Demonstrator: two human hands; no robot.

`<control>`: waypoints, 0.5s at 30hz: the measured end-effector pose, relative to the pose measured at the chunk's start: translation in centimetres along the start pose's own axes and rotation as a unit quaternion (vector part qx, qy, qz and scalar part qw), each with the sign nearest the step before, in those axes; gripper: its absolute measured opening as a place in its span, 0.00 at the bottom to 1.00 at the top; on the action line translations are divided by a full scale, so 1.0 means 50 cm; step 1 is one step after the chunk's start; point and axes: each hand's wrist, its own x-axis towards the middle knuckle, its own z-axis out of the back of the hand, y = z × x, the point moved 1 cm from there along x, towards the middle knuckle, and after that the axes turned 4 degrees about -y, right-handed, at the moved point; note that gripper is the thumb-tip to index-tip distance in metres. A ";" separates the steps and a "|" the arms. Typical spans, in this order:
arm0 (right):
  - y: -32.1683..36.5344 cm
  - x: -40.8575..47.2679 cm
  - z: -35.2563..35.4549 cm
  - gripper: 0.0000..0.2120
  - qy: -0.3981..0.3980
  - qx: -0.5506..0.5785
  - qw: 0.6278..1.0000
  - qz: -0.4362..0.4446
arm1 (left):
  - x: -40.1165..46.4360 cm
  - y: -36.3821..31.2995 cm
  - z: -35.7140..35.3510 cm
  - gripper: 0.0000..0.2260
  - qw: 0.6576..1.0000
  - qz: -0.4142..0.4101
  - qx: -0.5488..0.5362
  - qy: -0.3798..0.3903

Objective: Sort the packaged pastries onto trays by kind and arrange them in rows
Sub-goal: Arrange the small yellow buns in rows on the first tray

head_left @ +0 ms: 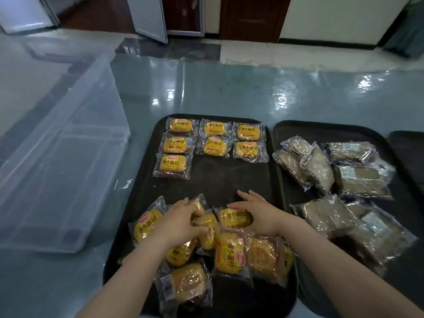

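Note:
A black tray (pixel 220 180) holds several yellow-labelled bread packets (pixel 214 146) laid in rows at its far end, and a loose pile of the same packets (pixel 229 253) at its near end. My left hand (pixel 181 222) grips a packet at the top of the pile (pixel 199 206). My right hand (pixel 259 214) lies over another yellow packet (pixel 232 218), thumb under its edge, fingers spread forward. A second black tray (pixel 298 131) to the right carries several brown pastries in clear wrappers (pixel 321 171), unevenly placed.
A large clear plastic bin (pixel 62 157) lies on the glossy teal surface (pixel 229 92) to the left of the trays. The edge of a third black tray (pixel 410 145) shows at far right. Doors and walls stand in the background.

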 end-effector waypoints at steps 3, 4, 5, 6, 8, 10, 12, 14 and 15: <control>0.000 -0.002 -0.007 0.39 -0.043 0.007 0.999 -0.011 | -0.012 0.001 -0.005 0.10 0.999 0.002 -0.005 -0.045; -0.002 -0.002 -0.010 0.40 -0.082 0.005 0.996 -0.029 | -0.013 0.000 -0.003 0.09 0.997 0.008 -0.028 -0.071; -0.006 -0.001 -0.012 0.41 -0.126 -0.008 0.990 -0.057 | -0.015 -0.002 0.002 0.08 0.993 0.016 -0.058 -0.100; -0.010 0.000 -0.013 0.42 -0.165 -0.029 0.982 -0.087 | -0.017 -0.004 0.007 0.08 0.988 0.026 -0.089 -0.123; -0.016 0.001 -0.017 0.44 -0.203 -0.070 0.970 -0.112 | -0.020 -0.005 0.016 0.08 0.974 0.046 -0.147 -0.165; -0.012 0.003 -0.021 0.38 -0.203 -0.082 0.972 -0.086 | -0.025 -0.002 0.022 0.08 0.961 0.054 -0.170 -0.212; -0.003 0.001 -0.020 0.29 -0.220 -0.090 0.969 -0.070 | -0.028 0.003 0.028 0.07 0.949 0.056 -0.195 -0.242; 0.004 0.001 -0.016 0.24 -0.239 -0.099 0.962 -0.082 | -0.026 0.005 0.030 0.08 0.937 0.063 -0.236 -0.251; 0.004 0.004 -0.014 0.24 -0.238 -0.096 0.963 -0.084 | -0.024 0.003 0.031 0.07 0.931 0.069 -0.252 -0.255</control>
